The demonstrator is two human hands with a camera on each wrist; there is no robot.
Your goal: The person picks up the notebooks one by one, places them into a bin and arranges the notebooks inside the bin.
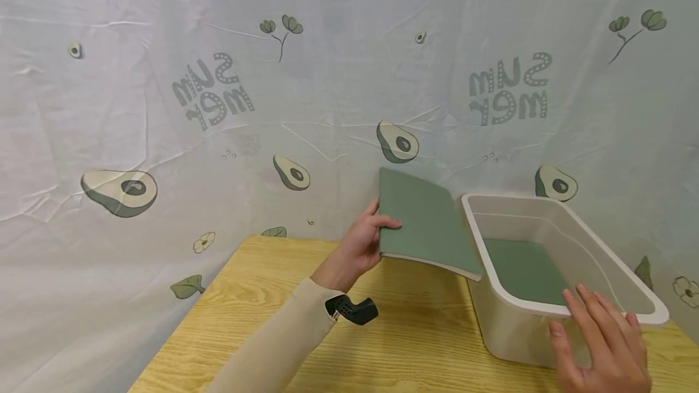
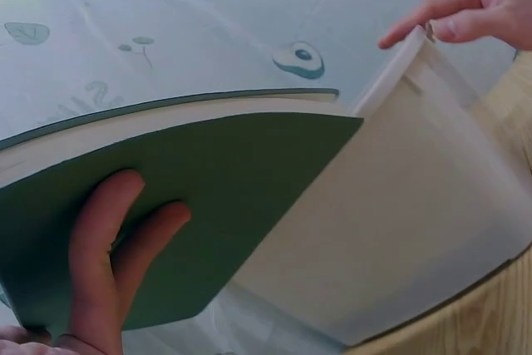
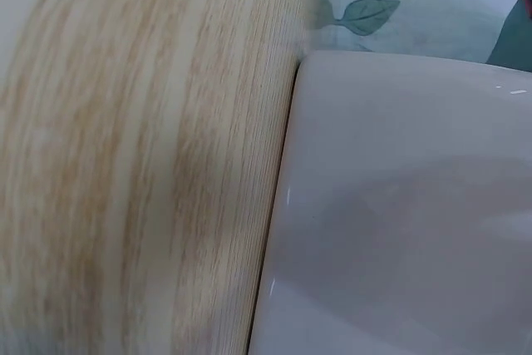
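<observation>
A green soft-cover notebook (image 1: 420, 223) is tilted just left of a beige plastic bin (image 1: 524, 338). My left hand (image 1: 363, 238) grips it by its left edge, thumb across one cover. Two fingers of that hand lie along the opposite cover in the left wrist view, where the notebook's pale page edges (image 2: 208, 110) show between the covers. Inside the bin, a flat green thing (image 1: 524, 268) like the notebook's cover lies on the bottom. My right hand (image 1: 606, 344) is at the bin's near right rim, fingers extended over it and thumb outside the wall.
The bin stands on a wood-grain table (image 1: 306, 284), towards its right side. Behind the table hangs a pale curtain (image 1: 327, 96) printed with avocados and lettering. A black wrist mount (image 1: 352, 309) sticks out from the left sleeve.
</observation>
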